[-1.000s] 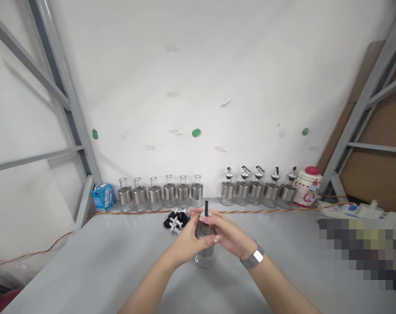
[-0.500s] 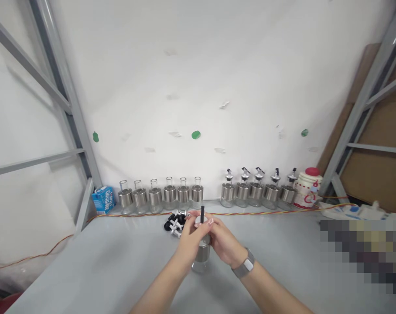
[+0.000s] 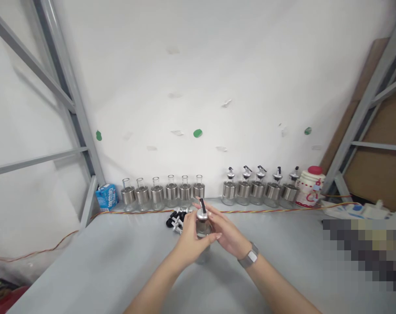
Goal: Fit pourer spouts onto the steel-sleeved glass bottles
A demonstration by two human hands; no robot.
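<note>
A glass oil bottle [image 3: 203, 227] stands in front of me on the grey table, topped with a silver pour spout [image 3: 202, 213] that has a black flip lid. My left hand [image 3: 189, 242] is closed around its upper part, thumb across the front. Beside the neck on the right is my right hand [image 3: 229, 233], its fingers stretched out and reaching behind the spout; whether they touch the bottle is hidden. The hands cover much of the steel sleeve. Loose black and silver pour spouts [image 3: 176, 223] lie in a pile just left of the bottle.
Along the wall, several bottles without spouts [image 3: 157, 196] stand on the left, and several with spouts [image 3: 244, 192] on the right. A blue box [image 3: 107, 197], a white-and-red jar [image 3: 309, 186] and a twisted cable [image 3: 263, 211] are at the back. Metal posts [image 3: 83, 131] frame the table.
Both hands were pressed around the spout top. Now my left hand sits lower on the bottle, the right fingers are straighter, and the spout shows more fully. The view has shifted slightly.
</note>
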